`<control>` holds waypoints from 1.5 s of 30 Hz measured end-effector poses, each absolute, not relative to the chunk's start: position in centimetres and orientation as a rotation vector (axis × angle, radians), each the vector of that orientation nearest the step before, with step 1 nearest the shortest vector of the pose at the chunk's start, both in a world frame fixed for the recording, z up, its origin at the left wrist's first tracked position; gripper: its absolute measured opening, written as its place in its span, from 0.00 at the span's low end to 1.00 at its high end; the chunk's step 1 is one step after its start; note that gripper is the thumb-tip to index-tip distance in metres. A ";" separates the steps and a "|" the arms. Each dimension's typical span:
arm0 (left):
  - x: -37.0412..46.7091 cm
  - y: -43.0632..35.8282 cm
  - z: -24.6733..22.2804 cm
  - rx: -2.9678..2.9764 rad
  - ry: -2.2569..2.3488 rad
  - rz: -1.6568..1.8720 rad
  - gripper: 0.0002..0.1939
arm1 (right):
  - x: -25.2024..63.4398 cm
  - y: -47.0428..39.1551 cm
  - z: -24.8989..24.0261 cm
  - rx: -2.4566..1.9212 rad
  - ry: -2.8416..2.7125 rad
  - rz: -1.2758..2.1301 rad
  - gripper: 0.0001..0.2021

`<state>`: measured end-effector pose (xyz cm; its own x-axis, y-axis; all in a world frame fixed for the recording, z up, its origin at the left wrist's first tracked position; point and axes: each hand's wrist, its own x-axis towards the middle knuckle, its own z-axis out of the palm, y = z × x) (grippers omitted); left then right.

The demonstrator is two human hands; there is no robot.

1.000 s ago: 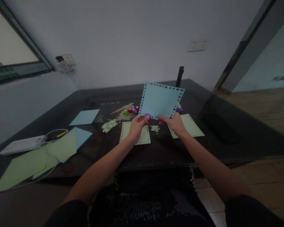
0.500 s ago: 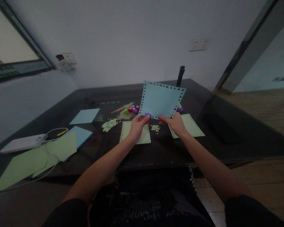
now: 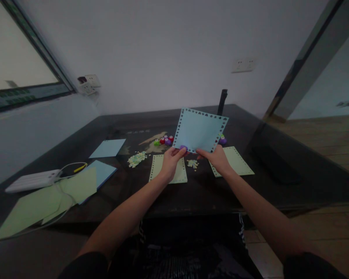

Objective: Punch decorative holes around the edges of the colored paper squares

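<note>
Paper in light blue [image 3: 202, 130], edged with small cut-out shapes, is raised above the dark table [image 3: 203, 197], tilted, its face toward us. Our left hand [image 3: 171, 163] pinches a small purple punch [image 3: 183, 148] at the lower edge, near the left corner; the grip is narrow. Our right hand [image 3: 218, 159] holds the same edge farther right between thumb and fingers, also narrow. Whether the paper is fully seated in the punch, we cannot tell; the thumb covers too much. Technique, as we judge it: hold the edge flat with the right hand, set the punch squarely against it, and squeeze straight, so each shape sits in line with its neighbours. Spacing too tight could tear the strip between two holes; a slanted punch would likely skew the row. The sheet probably bends easily, so we favour light support near the punch. Two pale green sheets [image 3: 239, 161] lie below our hands, a small heap of paper bits [image 3: 192, 164] between them; more punches [image 3: 163, 140] sit beyond, left of the raised sheet.
</note>
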<state>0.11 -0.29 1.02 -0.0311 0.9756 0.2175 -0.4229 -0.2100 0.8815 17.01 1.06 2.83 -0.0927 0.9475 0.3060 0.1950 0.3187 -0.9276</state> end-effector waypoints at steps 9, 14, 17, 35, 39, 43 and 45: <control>0.1 -0.4 1.1 1.028 0.752 1.533 0.15 | 17.1 1.3 2.5 -1.101 -1.550 0.901 0.13; 0.1 -0.4 1.2 1.021 0.750 1.531 0.15 | 17.1 1.4 2.4 -1.075 -1.539 0.912 0.13; 0.2 -0.4 1.2 1.005 0.756 1.519 0.16 | 17.1 1.3 2.5 -1.100 -1.518 0.934 0.13; 0.4 -0.5 1.4 1.002 0.783 1.379 0.15 | 18.0 2.4 2.3 -1.009 -1.425 0.931 0.11; 0.4 -0.4 0.8 1.071 0.818 1.260 0.17 | 18.6 2.4 3.0 -1.038 -1.368 0.889 0.11; 0.5 -0.4 0.4 1.130 0.898 1.148 0.16 | 19.1 2.3 3.5 -1.053 -1.352 0.829 0.11; 0.4 -0.2 0.3 1.146 0.932 1.127 0.16 | 19.2 2.3 3.7 -1.066 -1.349 0.816 0.10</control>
